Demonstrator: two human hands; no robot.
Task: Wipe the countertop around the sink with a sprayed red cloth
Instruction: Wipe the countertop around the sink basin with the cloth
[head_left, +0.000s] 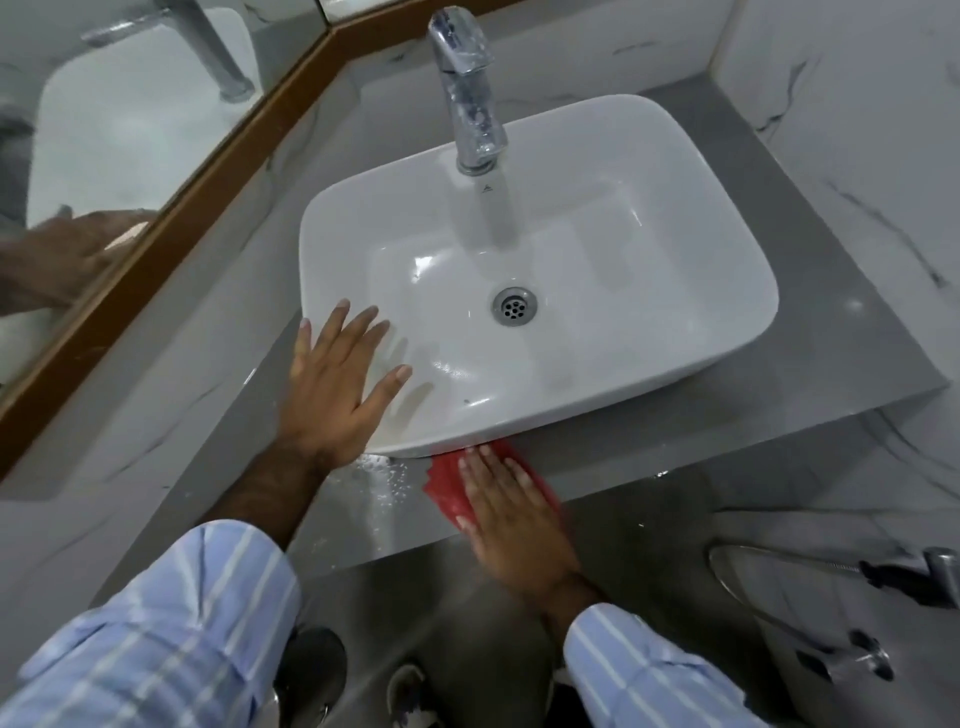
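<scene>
A white rectangular sink (675, 218) stands on a grey countertop (810, 374). My right hand (511, 519) lies flat on a red cloth (447, 486), pressing it onto the counter's front strip just below the sink's near rim. Its fingertips touch the base of the sink. My left hand (337, 384) rests open with fingers spread on the sink's near left corner. Water droplets (387, 475) sit on the counter to the left of the cloth. Most of the cloth is hidden under my right palm.
A chrome tap (470, 88) rises at the back of the sink, and a drain (515, 306) sits in the basin. A wood-framed mirror (171, 208) runs along the left wall. A hose sprayer (883, 571) hangs at the lower right, beside marble wall tiles.
</scene>
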